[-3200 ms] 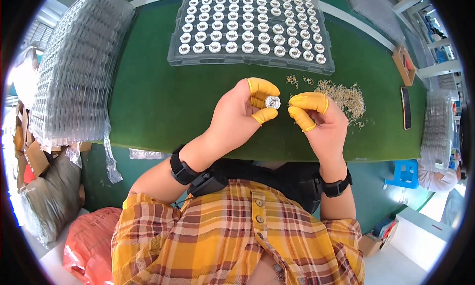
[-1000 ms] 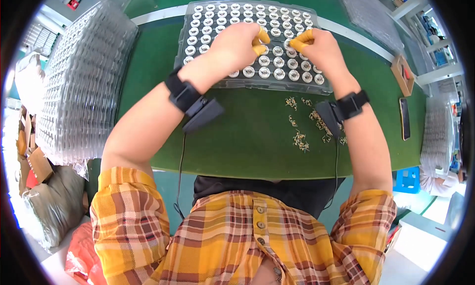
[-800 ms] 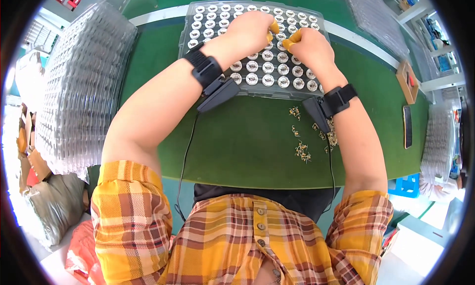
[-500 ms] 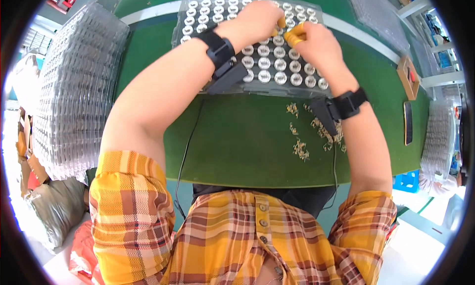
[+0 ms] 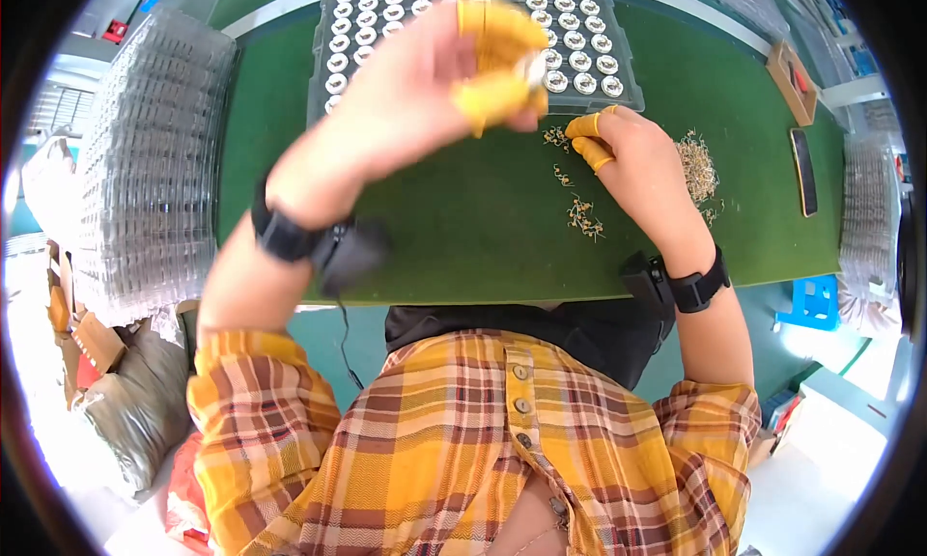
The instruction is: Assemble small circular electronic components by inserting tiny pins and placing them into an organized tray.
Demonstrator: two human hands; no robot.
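My left hand (image 5: 415, 97), blurred by motion, is raised over the near part of a clear tray (image 5: 629, 98). Yellow finger cots cover its fingertips, which close on a white round part (image 5: 535, 70), seen edge-on. Rows of similar white discs with small dark marks fill the tray. Lower right of the tray, my right hand (image 5: 639, 158) rests with thumb and forefinger drawn together, also in yellow cots, at a little cluster of wire-legged components (image 5: 554, 138). Whether it pinches one of them is hidden. Each wrist wears a black strap with a small black box.
A larger heap of components (image 5: 697, 170) lies right of my right hand, a smaller one (image 5: 583, 216) nearer me. Tall stacks of clear trays (image 5: 150, 170) stand at left. On the right are a phone (image 5: 803, 172), a cardboard box (image 5: 792, 83) and a blue stool (image 5: 811, 303).
My left hand has come off the tray toward me, now with a white round part. My right hand has moved from the discs down to the component cluster. The view has shifted.
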